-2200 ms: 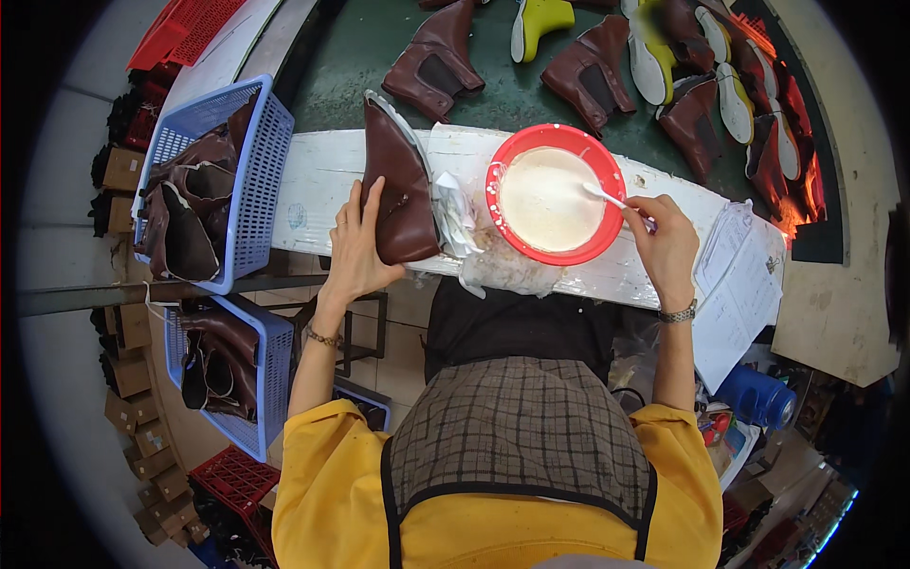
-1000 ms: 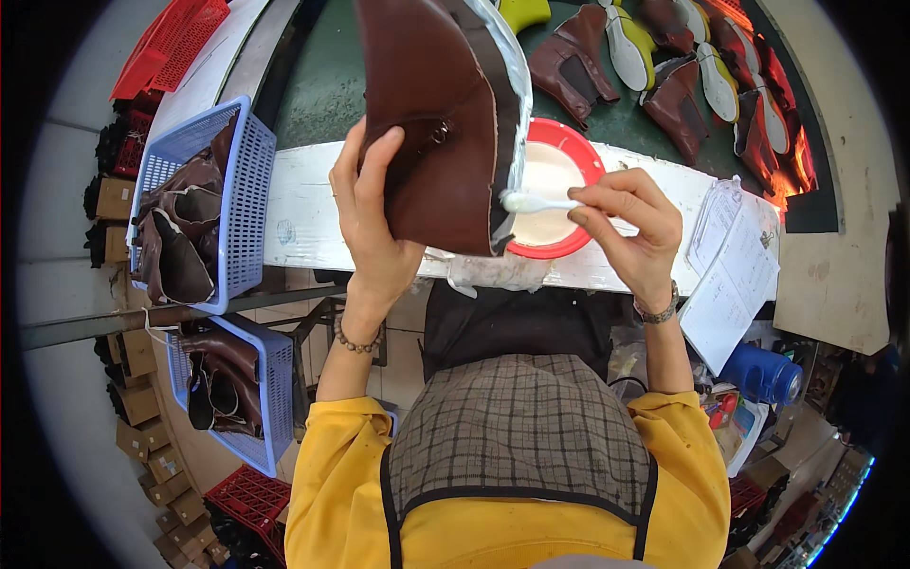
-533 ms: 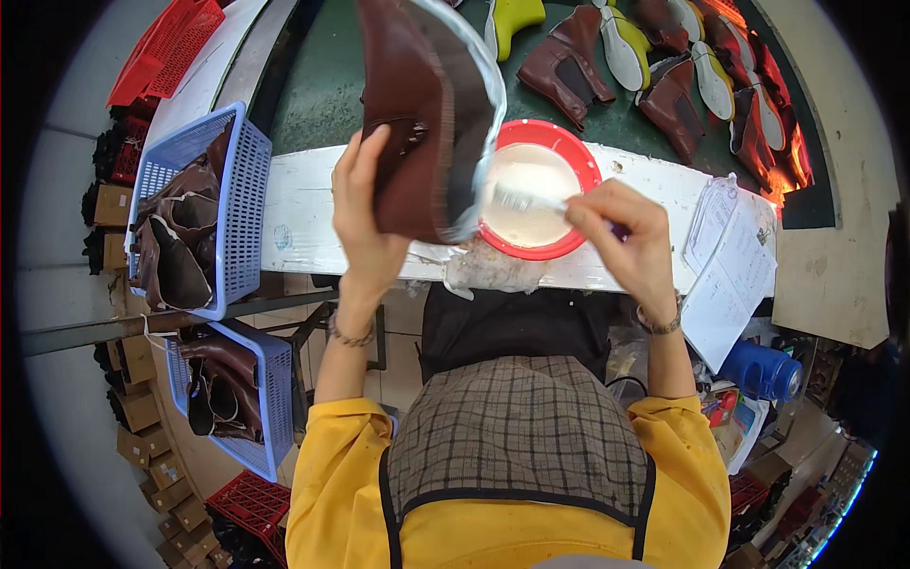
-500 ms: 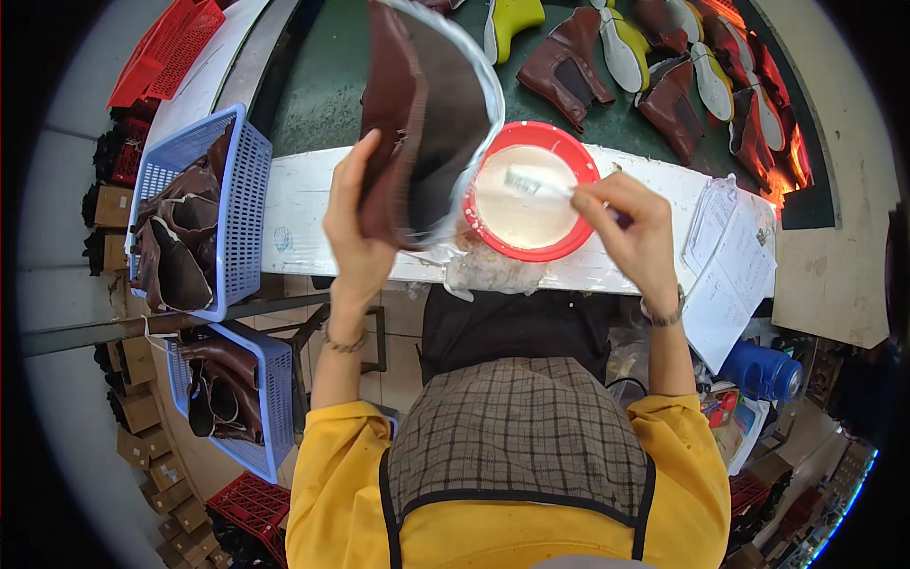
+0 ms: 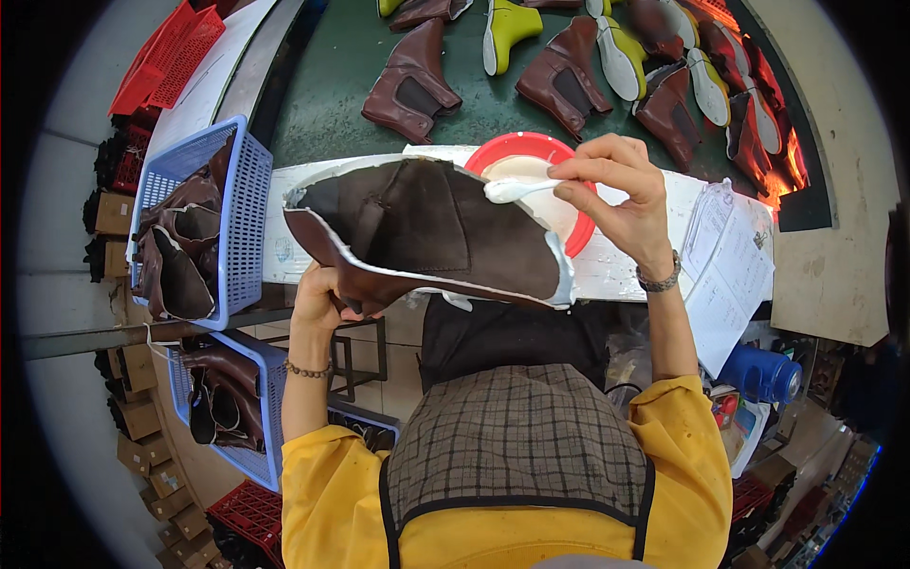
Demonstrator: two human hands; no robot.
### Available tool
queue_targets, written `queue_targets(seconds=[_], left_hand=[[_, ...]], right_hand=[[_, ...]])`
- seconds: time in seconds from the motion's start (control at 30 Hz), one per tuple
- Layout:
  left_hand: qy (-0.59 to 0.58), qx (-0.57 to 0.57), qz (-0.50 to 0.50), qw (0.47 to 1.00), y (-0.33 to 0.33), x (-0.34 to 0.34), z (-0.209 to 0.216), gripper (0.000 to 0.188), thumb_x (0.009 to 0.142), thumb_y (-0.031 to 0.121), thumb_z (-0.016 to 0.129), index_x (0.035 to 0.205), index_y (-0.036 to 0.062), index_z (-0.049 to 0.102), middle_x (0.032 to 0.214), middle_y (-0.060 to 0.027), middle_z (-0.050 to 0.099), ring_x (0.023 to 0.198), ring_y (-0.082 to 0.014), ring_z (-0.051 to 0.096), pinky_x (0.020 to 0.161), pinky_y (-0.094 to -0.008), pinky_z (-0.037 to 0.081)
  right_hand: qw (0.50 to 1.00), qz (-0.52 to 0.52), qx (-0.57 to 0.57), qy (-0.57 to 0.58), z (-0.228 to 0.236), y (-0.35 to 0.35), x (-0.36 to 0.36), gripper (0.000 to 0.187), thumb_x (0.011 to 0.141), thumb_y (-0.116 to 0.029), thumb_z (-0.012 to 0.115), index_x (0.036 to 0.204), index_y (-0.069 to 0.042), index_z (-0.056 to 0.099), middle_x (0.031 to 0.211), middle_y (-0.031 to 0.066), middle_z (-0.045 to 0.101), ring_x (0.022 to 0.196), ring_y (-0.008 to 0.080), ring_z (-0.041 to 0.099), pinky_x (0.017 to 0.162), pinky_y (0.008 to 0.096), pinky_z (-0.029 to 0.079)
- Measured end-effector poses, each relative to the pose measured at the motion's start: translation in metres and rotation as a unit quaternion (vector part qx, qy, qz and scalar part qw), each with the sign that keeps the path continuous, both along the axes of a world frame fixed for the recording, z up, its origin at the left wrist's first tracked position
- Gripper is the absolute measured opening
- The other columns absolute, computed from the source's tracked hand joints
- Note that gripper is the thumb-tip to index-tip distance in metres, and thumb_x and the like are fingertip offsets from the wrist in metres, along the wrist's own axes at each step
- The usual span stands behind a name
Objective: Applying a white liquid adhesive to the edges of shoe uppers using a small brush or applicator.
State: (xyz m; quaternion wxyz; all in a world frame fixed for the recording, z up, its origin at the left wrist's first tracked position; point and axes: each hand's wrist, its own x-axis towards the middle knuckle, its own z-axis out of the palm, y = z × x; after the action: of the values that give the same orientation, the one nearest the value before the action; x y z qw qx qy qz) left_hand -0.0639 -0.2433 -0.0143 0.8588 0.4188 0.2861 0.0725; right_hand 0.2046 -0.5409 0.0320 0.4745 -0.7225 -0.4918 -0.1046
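My left hand is closed on the lower left edge of a brown leather boot upper, its dark lining facing up. A white wet-looking film runs along the upper's bottom edge and at its right end. My right hand pinches a small brush, its head coated white, just over the upper's right part; whether it touches the lining I cannot tell. Behind the brush stands a red bowl of creamy white liquid, partly hidden by the upper and my right hand.
Brown ankle boot uppers and yellow-green boots lie on the green surface beyond the white bench. Blue baskets with uppers stand at left. Written papers lie right, above a blue jug.
The boot upper has swung from upright to lying across, lining up, and come lower. My right hand has lifted the brush from the bowl toward it.
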Motion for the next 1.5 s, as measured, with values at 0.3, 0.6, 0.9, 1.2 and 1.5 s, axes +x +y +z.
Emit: queue_targets(seconds=[0.3, 0.6, 0.9, 1.2, 1.5], left_hand=[[-0.135, -0.062, 0.009, 0.989, 0.015, -0.004, -0.015, 0.043, 0.093, 0.02, 0.069, 0.128, -0.0035, 0.062, 0.115, -0.0188, 0.072, 0.083, -0.0307, 0.072, 0.077, -0.04, 0.06], [-0.153, -0.078, 0.055, 0.984, 0.044, -0.025, -0.091, 0.034, 0.097, 0.019, 0.064, 0.127, 0.0029, 0.063, 0.127, -0.011, 0.068, 0.12, -0.0266, 0.063, 0.107, -0.0416, 0.049], [-0.093, -0.05, 0.034, 0.994, 0.023, -0.013, -0.073, 0.011, 0.089, 0.009, 0.062, 0.099, 0.0057, 0.064, 0.098, -0.0077, 0.068, 0.092, -0.0218, 0.065, 0.084, -0.0346, 0.052], [-0.048, -0.025, -0.011, 0.998, -0.006, 0.005, -0.026, 0.013, 0.055, -0.01, 0.054, 0.065, -0.0041, 0.06, 0.061, -0.013, 0.061, 0.042, -0.0219, 0.052, 0.039, -0.0299, 0.038], [-0.01, -0.042, -0.194, 0.98, -0.02, 0.021, 0.01, 0.039, 0.054, -0.012, 0.05, 0.09, -0.0103, 0.065, 0.065, -0.0152, 0.06, 0.039, -0.0171, 0.043, 0.034, -0.0268, 0.029]], right_hand=[[0.997, -0.04, -0.05, 0.038, -0.014, -0.035, -0.009, 0.018, 0.077, -0.015, 0.085, 0.094, -0.013, 0.081, 0.086, -0.0019, 0.069, 0.08, 0.0118, 0.061, 0.086, 0.0314, 0.035], [0.999, -0.005, 0.013, 0.036, -0.006, -0.013, -0.006, 0.017, 0.079, -0.015, 0.084, 0.095, -0.013, 0.081, 0.087, -0.0018, 0.07, 0.081, 0.0114, 0.062, 0.085, 0.031, 0.034], [1.0, 0.018, 0.009, 0.017, 0.0, 0.003, -0.001, 0.016, 0.08, -0.017, 0.084, 0.095, -0.013, 0.081, 0.084, -0.0025, 0.069, 0.078, 0.0101, 0.059, 0.084, 0.0305, 0.033], [0.999, 0.041, -0.019, -0.021, 0.022, 0.014, 0.011, 0.017, 0.08, -0.016, 0.083, 0.095, -0.009, 0.081, 0.087, 0.0014, 0.069, 0.086, 0.0147, 0.06, 0.083, 0.0306, 0.039], [0.993, 0.095, -0.053, -0.053, 0.032, 0.022, 0.025, 0.015, 0.08, -0.019, 0.084, 0.094, -0.012, 0.081, 0.084, -0.0012, 0.067, 0.077, 0.0117, 0.055, 0.08, 0.0311, 0.033]])
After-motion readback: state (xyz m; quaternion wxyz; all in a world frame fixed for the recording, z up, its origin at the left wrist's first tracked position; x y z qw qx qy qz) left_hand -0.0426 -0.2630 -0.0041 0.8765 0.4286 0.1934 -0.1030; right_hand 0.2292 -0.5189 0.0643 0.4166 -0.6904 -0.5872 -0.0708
